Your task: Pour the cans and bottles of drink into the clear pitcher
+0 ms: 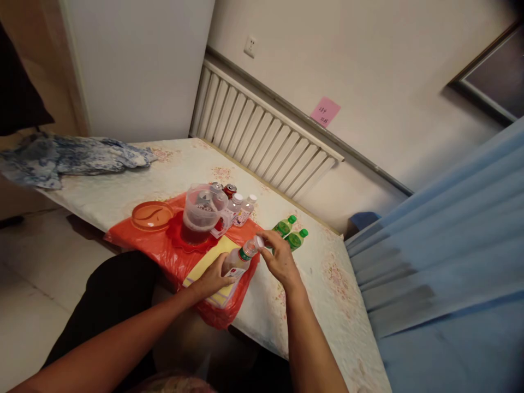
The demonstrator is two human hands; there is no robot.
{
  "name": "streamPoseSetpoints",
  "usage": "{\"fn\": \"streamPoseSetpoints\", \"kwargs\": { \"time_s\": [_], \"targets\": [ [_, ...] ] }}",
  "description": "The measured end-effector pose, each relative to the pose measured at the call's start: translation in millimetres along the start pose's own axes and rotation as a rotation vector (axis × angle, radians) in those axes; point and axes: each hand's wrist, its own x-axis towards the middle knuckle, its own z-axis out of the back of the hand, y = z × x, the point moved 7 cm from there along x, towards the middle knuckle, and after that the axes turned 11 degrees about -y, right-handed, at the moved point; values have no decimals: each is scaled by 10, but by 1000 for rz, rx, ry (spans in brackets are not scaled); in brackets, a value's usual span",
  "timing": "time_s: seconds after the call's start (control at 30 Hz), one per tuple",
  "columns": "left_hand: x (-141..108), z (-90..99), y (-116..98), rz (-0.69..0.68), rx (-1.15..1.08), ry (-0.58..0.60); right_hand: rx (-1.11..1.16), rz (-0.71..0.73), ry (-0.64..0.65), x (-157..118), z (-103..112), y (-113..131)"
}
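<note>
My left hand [218, 277] is wrapped round a clear plastic bottle [238, 262] with a green neck band, held tilted above a folded yellow cloth [207, 261]. At the bottle's mouth, my right hand [279, 255] pinches a white cap [258, 243]. Whether the cap still touches the neck I cannot tell. Just beyond stands a clear plastic pitcher [203, 210] with dark, foamy liquid, set on a red scalloped dish [174, 229]. An orange round lid [152, 216] lies to its left. All these are over a red plastic bag [139, 238].
Behind the pitcher are two white-capped bottles [246, 210] and two cans [230, 190]. Two green-capped bottles [295, 239] stand right of them on the flowered tablecloth [333, 284]. A bundled patterned cloth [90, 155] lies at left. A radiator [262, 128] and blue curtain [446, 245] border the table.
</note>
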Motion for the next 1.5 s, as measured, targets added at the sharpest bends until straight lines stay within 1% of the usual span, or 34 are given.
{"fn": "streamPoseSetpoints", "kwargs": {
  "time_s": [0.1,0.17,0.33,0.53,0.7,0.83,0.9,1.07,1.13,1.2,1.37,1.43,1.5],
  "targets": [
    [1,-3,34,35,-12,-9,-101,98,87,35,-50,115],
    [2,-6,42,40,-17,-15,-134,120,108,37,-81,134],
    [-2,-12,15,45,-16,-12,-190,114,122,22,-128,95],
    [-15,-26,-29,56,-10,31,-266,84,148,54,-122,85],
    [-15,-38,-29,36,-50,26,-385,19,115,86,-150,45],
    [-8,-35,8,47,-9,21,-494,-71,-9,62,-161,-69],
    [-6,-30,15,45,-8,19,-435,-112,-33,28,-169,-132],
    [-8,-25,29,38,-28,18,25,-162,23,-35,-190,-220],
    [-8,-30,31,26,-23,28,124,-178,37,-45,-204,-242],
    [-8,-32,30,21,-13,36,126,-184,6,-48,-220,-263],
    [-15,-7,-32,22,15,28,-25,-178,-164,-76,-240,-300],
    [-17,9,-58,27,38,23,16,-215,-202,-124,-251,-349],
    [-16,29,-61,35,62,15,117,-283,-213,-208,-279,-433]
  ]
}}
